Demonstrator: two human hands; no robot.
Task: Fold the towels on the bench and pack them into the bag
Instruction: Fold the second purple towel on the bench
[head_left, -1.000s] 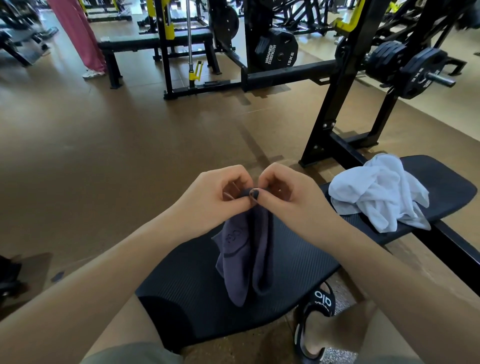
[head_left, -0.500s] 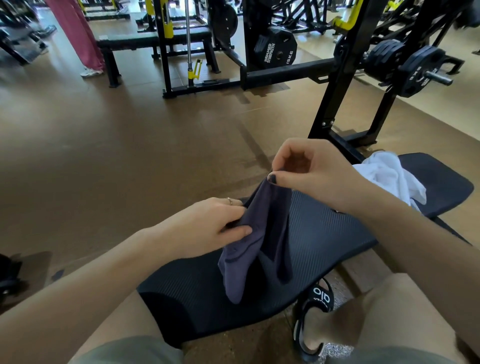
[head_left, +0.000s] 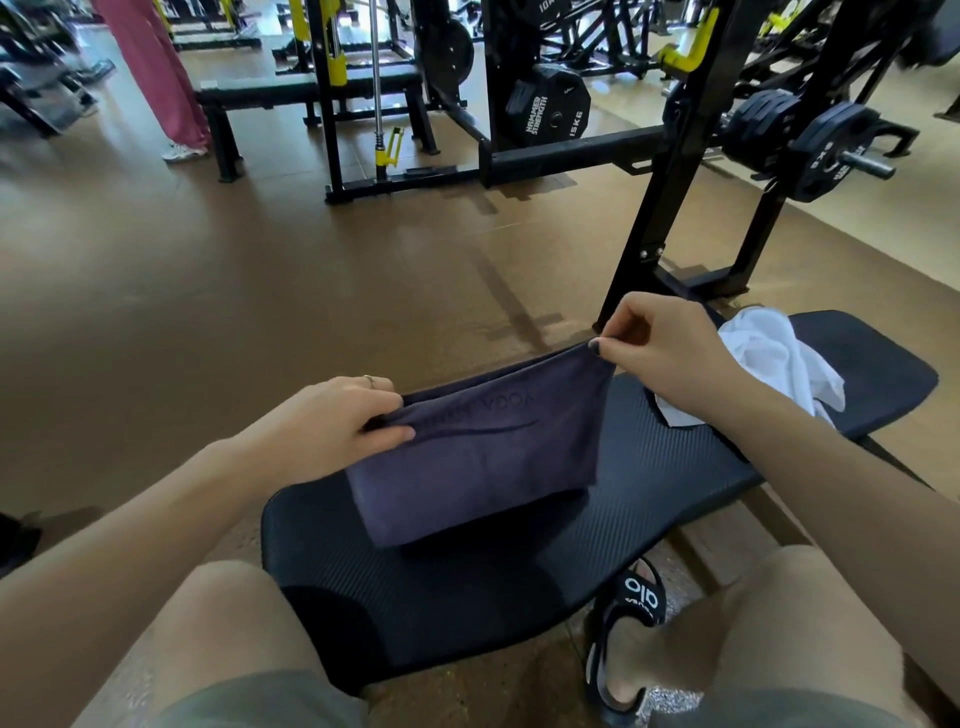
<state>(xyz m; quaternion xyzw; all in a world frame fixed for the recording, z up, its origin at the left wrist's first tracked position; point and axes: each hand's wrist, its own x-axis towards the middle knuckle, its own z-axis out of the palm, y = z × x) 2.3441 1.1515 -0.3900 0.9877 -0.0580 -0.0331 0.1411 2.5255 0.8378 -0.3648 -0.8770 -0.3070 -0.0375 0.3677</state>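
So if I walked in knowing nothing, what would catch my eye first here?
Most likely the dark purple towel stretched out between two hands over the black padded bench: the left hand grips one end, and the right hand pinches the other corner higher up. Next, the crumpled white towel lying further along the bench, partly behind the right arm. Behind it all stands a black rack with weight plates at the upper right.
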